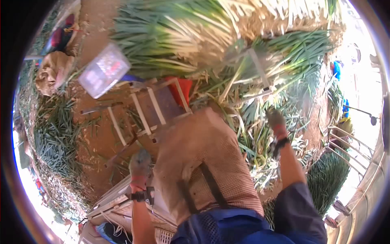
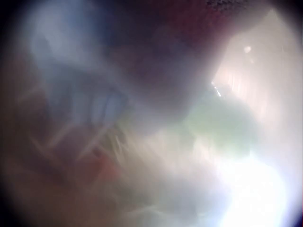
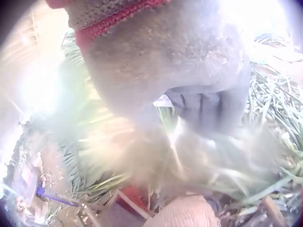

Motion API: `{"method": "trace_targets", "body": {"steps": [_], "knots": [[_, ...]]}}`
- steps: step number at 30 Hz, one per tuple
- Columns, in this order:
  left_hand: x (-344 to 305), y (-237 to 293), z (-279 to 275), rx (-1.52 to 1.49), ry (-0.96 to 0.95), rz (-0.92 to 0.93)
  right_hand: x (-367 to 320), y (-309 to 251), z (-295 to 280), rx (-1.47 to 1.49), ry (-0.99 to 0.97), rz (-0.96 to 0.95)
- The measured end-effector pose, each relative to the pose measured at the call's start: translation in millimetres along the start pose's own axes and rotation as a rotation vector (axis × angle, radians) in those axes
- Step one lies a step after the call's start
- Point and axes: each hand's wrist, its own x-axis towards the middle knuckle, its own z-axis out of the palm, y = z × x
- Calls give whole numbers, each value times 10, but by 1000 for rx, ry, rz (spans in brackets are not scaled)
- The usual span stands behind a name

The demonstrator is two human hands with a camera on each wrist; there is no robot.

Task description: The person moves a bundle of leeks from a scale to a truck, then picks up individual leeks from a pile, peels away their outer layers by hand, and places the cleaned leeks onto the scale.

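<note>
My gloved right hand (image 1: 277,122) hangs over loose green onion leaves (image 1: 254,138) and trimmings at my right. In the right wrist view its fingers (image 3: 203,109) curl loosely, with a gap beside the thumb and blurred leaves below. My gloved left hand (image 1: 140,162) hangs by my left knee, near a metal frame with pale slats (image 1: 154,105); no object shows in it. The left wrist view is badly blurred. Ahead lies a big heap of green onions (image 1: 183,44), with white stalks towards the right. A checked brown cloth (image 1: 207,158) covers my lap.
A clear plastic box (image 1: 104,71) stands at the front left, beside a crumpled brown bag (image 1: 55,73). Something red (image 1: 180,90) sits by the slatted frame. Cut green leaves (image 1: 59,130) are piled at the left. More green onions (image 1: 329,177) and a metal rack (image 1: 349,146) are at the right.
</note>
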Motion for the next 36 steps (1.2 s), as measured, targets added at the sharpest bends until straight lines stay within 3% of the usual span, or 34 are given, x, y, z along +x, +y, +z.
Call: {"method": "trace_targets", "body": {"steps": [2,3,4,6,8,10,13,16,18,22,24,25,27,29,31,36], "knots": [[307,-236,372,-161,89,45,683,-60,-18,67,205,-55],[582,-295,585,-262,152,97,1170,122,148,-69,327,-192],[710,-385,703,-276,169,129,1528,102,124,-113,237,-199],[948,-601,945,-314,197,198,1645,-467,-87,-117,199,-129],[1157,-878,1162,-372,215,208,2213,-302,153,-169,111,-107],[1066,-723,1133,-401,195,207,2573,-145,379,-139,80,-149],[1052,-745,1198,-448,231,362,3167,186,661,-585,-13,-245],[1062,-896,1316,-535,255,460,3234,196,729,-838,147,-529],[1017,-1045,1404,-586,241,506,3288,177,704,-581,253,-411],[686,-1440,1716,-485,-15,100,2810,-312,369,-458,452,-335],[518,-1590,2002,121,-182,19,2429,-562,195,-398,535,-305],[388,-1601,2149,565,-288,57,2218,-616,150,-390,504,-307],[314,-1705,2424,804,-662,106,1966,-926,-38,-351,494,-330],[641,-2607,2692,862,-840,312,1772,-1136,-106,-249,504,-413],[625,-2689,2716,857,-956,384,1767,-1202,-40,-256,584,-508],[769,-2103,2627,874,-962,397,1802,-1553,195,-31,396,-518]]}}
